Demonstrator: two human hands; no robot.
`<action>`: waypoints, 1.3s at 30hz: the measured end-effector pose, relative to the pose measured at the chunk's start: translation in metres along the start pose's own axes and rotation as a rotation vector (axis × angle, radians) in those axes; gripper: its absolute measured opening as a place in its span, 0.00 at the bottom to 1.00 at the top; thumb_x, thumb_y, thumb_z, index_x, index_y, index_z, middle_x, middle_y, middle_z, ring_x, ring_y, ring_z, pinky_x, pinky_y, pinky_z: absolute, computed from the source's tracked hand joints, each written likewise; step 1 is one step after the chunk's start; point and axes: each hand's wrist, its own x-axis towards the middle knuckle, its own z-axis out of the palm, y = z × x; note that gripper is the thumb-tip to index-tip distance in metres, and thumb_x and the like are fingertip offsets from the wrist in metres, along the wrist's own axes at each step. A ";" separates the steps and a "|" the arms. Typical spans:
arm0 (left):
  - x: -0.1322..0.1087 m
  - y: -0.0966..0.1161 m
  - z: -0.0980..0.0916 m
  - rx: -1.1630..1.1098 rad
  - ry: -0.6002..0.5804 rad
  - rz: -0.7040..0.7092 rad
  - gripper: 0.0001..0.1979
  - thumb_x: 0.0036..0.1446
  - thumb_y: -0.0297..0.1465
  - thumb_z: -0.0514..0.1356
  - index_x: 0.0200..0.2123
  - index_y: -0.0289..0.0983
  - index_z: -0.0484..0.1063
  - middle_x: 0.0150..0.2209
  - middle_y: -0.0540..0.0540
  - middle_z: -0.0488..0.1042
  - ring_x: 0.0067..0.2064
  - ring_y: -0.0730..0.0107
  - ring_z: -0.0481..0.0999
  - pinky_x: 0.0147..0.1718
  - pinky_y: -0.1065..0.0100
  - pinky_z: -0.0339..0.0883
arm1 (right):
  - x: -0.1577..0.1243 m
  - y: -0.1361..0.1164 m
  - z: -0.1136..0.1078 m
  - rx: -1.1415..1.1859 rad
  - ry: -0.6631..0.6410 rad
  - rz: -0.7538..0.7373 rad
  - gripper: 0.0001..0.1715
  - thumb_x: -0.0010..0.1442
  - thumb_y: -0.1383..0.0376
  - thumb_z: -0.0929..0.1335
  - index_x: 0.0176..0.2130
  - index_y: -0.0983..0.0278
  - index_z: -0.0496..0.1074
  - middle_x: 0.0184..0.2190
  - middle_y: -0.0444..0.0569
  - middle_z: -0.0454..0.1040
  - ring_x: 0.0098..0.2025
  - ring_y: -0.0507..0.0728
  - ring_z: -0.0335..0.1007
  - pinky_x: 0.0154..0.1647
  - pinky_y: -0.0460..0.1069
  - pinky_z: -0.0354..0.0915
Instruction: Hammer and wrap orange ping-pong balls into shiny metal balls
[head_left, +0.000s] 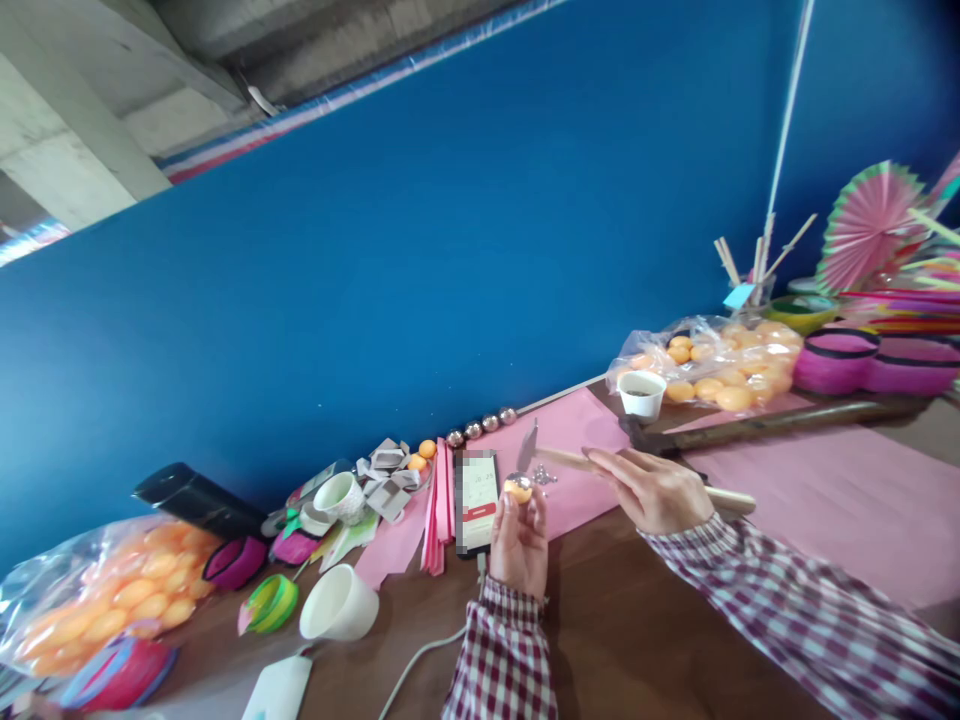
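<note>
My left hand (519, 540) is raised above the brown table (615, 640), fingers pinched on a small orange ball (518, 489) with a silvery cap. My right hand (651, 490) is closed round the wooden handle of a small knife (559, 457), whose blade points left toward the ball. A phone (478, 500) lies on the table just left of my left hand, with a cable running toward me. Both sleeves are red-and-white checked.
Pink paper sheets (795, 500) cover the table's right side. Bags of orange balls sit at the far right (712, 370) and near left (90, 600). White cups (339, 603), a paper cup (642, 393), pink bowls (836, 360), paper fans (870, 225) and a long stick (780, 420) lie around. A blue wall stands behind.
</note>
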 end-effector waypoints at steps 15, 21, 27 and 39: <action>0.000 0.000 -0.002 -0.001 0.016 0.033 0.05 0.52 0.23 0.56 0.29 0.32 0.73 0.33 0.45 0.76 0.40 0.69 0.75 0.45 0.67 0.67 | 0.001 -0.002 -0.003 -0.039 -0.014 -0.008 0.17 0.60 0.63 0.58 0.47 0.58 0.68 0.27 0.45 0.74 0.27 0.49 0.66 0.28 0.44 0.56; 0.001 0.001 -0.005 0.024 -0.075 0.023 0.10 0.50 0.22 0.58 0.37 0.36 0.72 0.41 0.44 0.74 0.44 0.70 0.73 0.49 0.67 0.63 | 0.000 -0.006 -0.001 -0.062 -0.033 -0.037 0.16 0.59 0.63 0.59 0.45 0.57 0.70 0.25 0.44 0.73 0.25 0.49 0.65 0.27 0.45 0.56; 0.001 0.001 -0.003 0.042 -0.051 0.035 0.13 0.51 0.24 0.57 0.41 0.37 0.70 0.41 0.44 0.74 0.43 0.71 0.73 0.46 0.70 0.65 | 0.000 0.001 -0.001 -0.011 -0.008 0.019 0.18 0.60 0.64 0.58 0.47 0.59 0.68 0.30 0.46 0.74 0.28 0.49 0.67 0.30 0.44 0.58; 0.000 0.001 0.000 0.106 -0.019 0.055 0.17 0.49 0.18 0.57 0.42 0.38 0.69 0.40 0.46 0.74 0.44 0.72 0.73 0.46 0.72 0.65 | 0.001 -0.002 -0.003 -0.065 -0.029 -0.015 0.17 0.59 0.63 0.59 0.46 0.57 0.69 0.26 0.45 0.73 0.26 0.49 0.66 0.27 0.44 0.56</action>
